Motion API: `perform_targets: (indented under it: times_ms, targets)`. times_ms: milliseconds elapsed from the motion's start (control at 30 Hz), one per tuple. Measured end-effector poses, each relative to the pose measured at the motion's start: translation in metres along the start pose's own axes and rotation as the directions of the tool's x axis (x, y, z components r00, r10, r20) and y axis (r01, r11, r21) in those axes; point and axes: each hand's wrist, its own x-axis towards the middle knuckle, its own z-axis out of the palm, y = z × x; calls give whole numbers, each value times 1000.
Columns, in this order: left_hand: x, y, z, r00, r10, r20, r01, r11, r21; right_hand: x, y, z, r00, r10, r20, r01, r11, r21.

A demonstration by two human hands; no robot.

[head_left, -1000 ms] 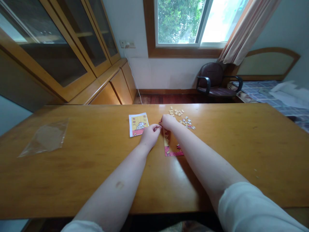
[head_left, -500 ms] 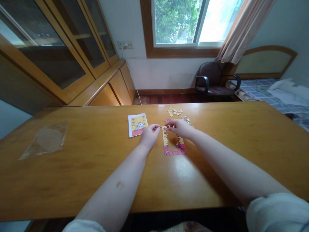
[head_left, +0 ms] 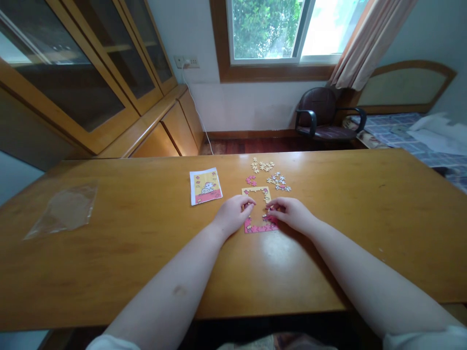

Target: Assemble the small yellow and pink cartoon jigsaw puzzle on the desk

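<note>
A jigsaw puzzle border (head_left: 260, 229), yellow at the top and pink along the bottom, lies flat on the table with its middle unfilled. My left hand (head_left: 234, 212) rests over its left side, fingers bent and touching the edge. Across from it, my right hand (head_left: 292, 214) has its fingers closed on the right side; the fingertips cover part of that edge. Beyond the border lie loose pieces in groups: yellow pieces (head_left: 265, 166), pink pieces (head_left: 251, 181) and whitish pieces (head_left: 278, 182).
A picture card (head_left: 205, 187) with a white animal on yellow and pink lies left of the puzzle. Farther left is a clear plastic bag (head_left: 65, 209) on the wooden table (head_left: 146, 233). Past the table stand a cabinet (head_left: 146, 121) and an armchair (head_left: 321, 116).
Both hands have come nearer along the puzzle, from its top left corner to its two sides. The top of the border and the pink pieces now show. The view has shifted slightly.
</note>
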Motion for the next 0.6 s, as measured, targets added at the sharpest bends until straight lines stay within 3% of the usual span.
perform_targets:
  times_ms: [233, 333, 467, 600]
  targets:
    - [2, 0, -3, 1000, -20, 18, 20, 1000, 15, -1, 3, -5, 990, -113, 81, 121, 988, -97]
    - [2, 0, -2, 999, -27, 30, 26, 999, 18, -2, 0, -12, 984, -168, 57, 175, 971, -163]
    - [-2, 6, -1, 997, -53, 55, 51, 998, 42, -8, -3, -26, 985, -165, 50, 172, 927, -334]
    - [-7, 14, -2, 987, 15, 158, -31, 994, 102, -12, -4, -35, 983, -150, 110, 182, 896, -404]
